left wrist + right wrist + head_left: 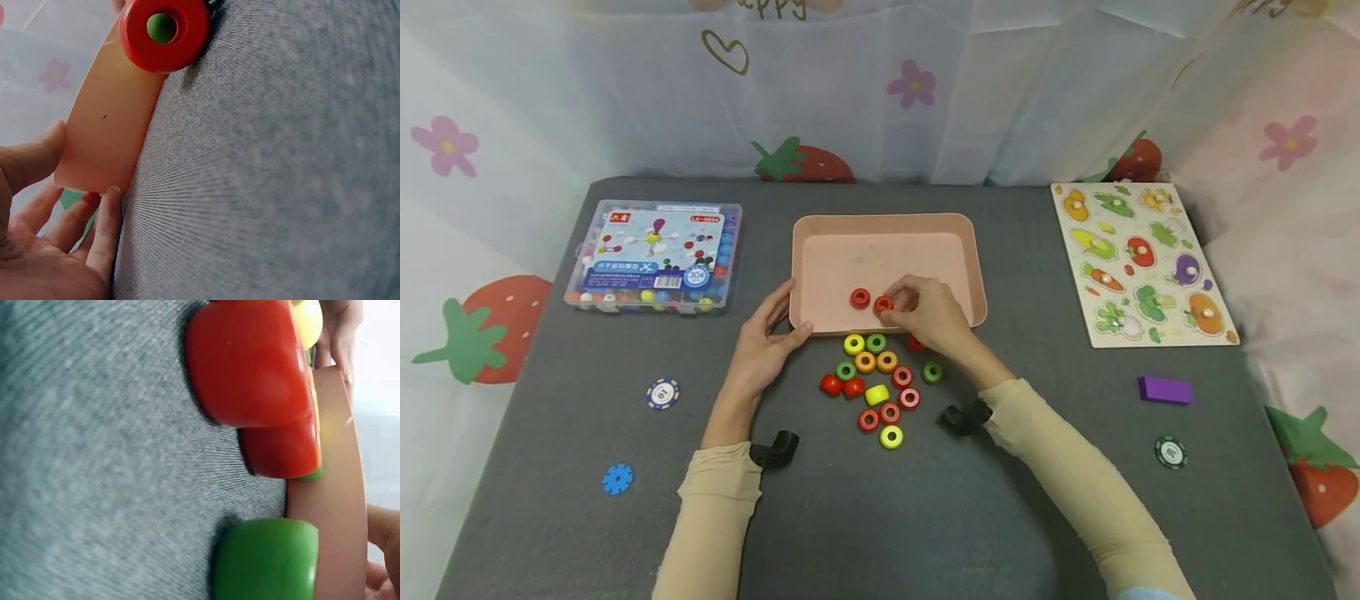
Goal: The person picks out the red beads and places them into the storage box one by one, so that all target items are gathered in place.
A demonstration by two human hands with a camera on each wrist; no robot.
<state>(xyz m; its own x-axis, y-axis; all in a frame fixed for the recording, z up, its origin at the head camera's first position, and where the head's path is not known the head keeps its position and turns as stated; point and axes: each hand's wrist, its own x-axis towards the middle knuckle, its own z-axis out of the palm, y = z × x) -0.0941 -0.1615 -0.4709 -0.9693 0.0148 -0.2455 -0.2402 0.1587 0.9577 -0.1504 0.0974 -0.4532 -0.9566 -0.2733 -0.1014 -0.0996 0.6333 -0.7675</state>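
Inside the pink tray, touched by the spread left hand, two red barrel beads are seen, one pinched by the right hand. On the desk, fifteen other beads are scattered: three yellow, three green, two orange, seven reddish.

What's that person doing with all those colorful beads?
The person's right hand is pinching a red bead over the pink tray, where another red bead lies. The left hand touches the tray's near left corner. The loose beads lie on the gray table, on the person's side of the tray.
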